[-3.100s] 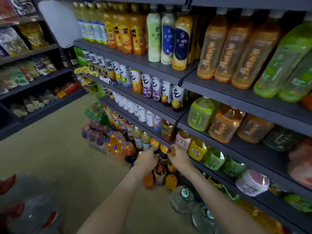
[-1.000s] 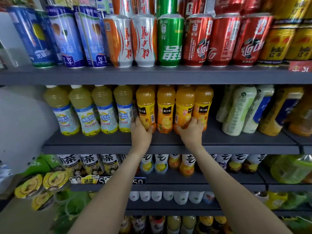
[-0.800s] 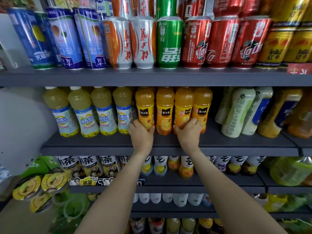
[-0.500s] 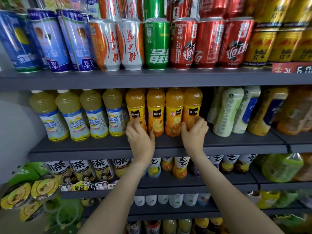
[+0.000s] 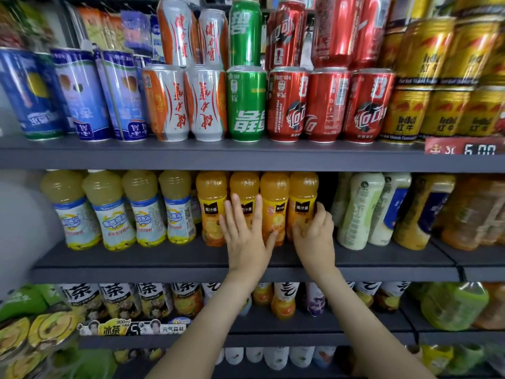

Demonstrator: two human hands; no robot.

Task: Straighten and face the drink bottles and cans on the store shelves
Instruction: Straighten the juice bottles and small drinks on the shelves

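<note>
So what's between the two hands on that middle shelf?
In the head view, the third orange juice bottle stands between the left hand and the right hand, which holds the fourth orange juice bottle.

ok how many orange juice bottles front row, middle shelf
4 side by side: first, leftmost; second behind the left hand; third; fourth held by the right hand. More may hide behind.

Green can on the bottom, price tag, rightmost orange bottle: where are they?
Bottom green can (image 5: 246, 105): head view, front middle.
Price tag (image 5: 464, 149): head view, its middle.
Rightmost orange bottle (image 5: 302, 191): head view, upper body.
</note>
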